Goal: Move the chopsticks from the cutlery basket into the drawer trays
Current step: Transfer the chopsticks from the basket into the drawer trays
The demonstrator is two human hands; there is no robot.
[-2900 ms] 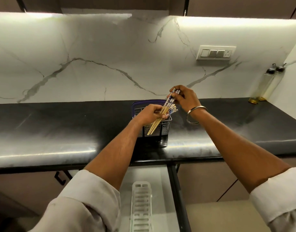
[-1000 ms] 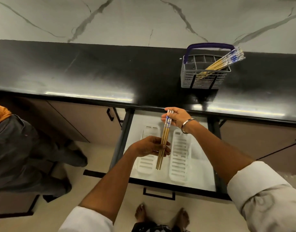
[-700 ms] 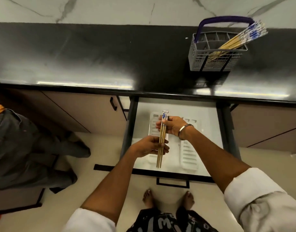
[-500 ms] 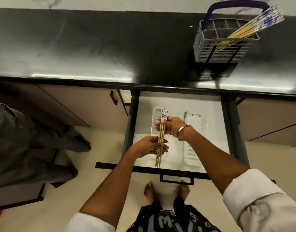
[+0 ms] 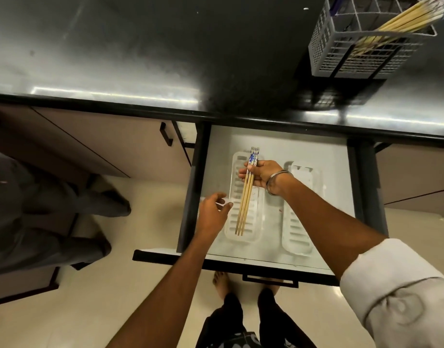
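The small bundle of pale wooden chopsticks with blue-and-white patterned tops [image 5: 246, 197] lay lengthwise over the left white slotted plastic tray [image 5: 256, 222] in the open drawer [image 5: 341, 172], their plain tips near that tray's front end and their patterned tops over its back end. Whether they already touched the tray floor could not be told. They ran parallel to the tray's long sides, which I judged deliberate, so that they would drop into the narrow trough without bridging its rim.

The right hand [image 5: 262, 173] pinched the bundle just below the patterned tops, fingers and thumb curled round it, probably to keep the sticks together as one pack. The left hand [image 5: 214, 210] was just left of the tray, apart from the sticks, fingers loosely spread and holding nothing; it looked placed to leave the tray unobstructed.

To the right of that tray, a second white slotted plastic tray [image 5: 297, 234] lay parallel, partly hidden by the right forearm. Behind it and well apart, on the black polished desk [image 5: 140, 46], stood the grey plastic mesh cutlery basket [image 5: 353, 54], where more wooden chopsticks [image 5: 404, 18] leaned out to the right, so the task seemed only partly done.
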